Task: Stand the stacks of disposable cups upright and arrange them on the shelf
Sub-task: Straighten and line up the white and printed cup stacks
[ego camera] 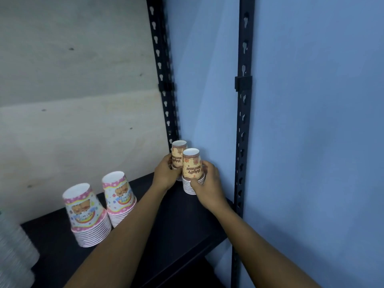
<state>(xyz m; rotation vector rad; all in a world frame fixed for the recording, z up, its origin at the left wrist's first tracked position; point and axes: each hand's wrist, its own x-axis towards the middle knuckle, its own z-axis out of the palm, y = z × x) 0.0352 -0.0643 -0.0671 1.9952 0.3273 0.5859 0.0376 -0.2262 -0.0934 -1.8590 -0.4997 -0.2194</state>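
Note:
Two small brown-and-cream cup stacks stand upside down at the far right corner of the black shelf. My left hand grips the rear small stack. My right hand grips the front small stack near its lower rims. Both stacks are upright and sit side by side, touching or nearly so. Further left on the shelf stand two larger pink cartoon-print stacks, one in front and one behind it, also mouth down.
A blurred stack of clear plastic cups shows at the lower left edge. Black slotted uprights frame the shelf against a blue wall. A pale board backs the shelf.

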